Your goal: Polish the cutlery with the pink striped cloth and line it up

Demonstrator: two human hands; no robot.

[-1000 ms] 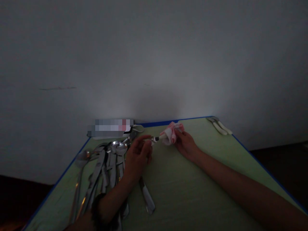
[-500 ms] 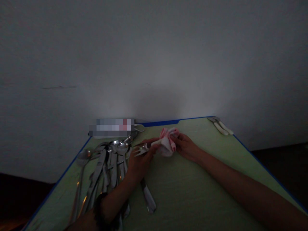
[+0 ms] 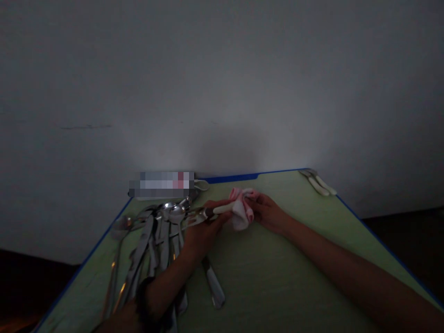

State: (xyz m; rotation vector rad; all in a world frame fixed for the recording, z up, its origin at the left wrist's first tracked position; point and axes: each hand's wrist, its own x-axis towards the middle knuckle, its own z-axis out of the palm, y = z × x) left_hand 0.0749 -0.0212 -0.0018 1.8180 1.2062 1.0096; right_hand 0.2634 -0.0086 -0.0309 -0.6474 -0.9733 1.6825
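Note:
Near the middle of the table, my left hand (image 3: 204,233) is closed on a fork (image 3: 222,209) with a pale handle, its tines pointing left. A pink and white cloth (image 3: 242,213) is bunched around the far end of that handle. My right hand (image 3: 268,212) pinches the cloth from the right; its fingertips are partly covered by the folds. Beside my left hand lies a pile of metal cutlery, among it spoons (image 3: 177,212) and knives (image 3: 143,238). My left forearm hides part of the pile.
Two pale-handled utensils (image 3: 319,183) lie at the table's far right corner. A blurred-out box (image 3: 163,185) stands at the far left edge. One long spoon (image 3: 120,231) lies left of the pile. Behind the blue-edged table (image 3: 294,268) rises a grey wall (image 3: 222,83).
The fork has turned and shifted slightly in my left hand, so more of its pale handle shows outside the cloth. My right hand stays nearly where it was.

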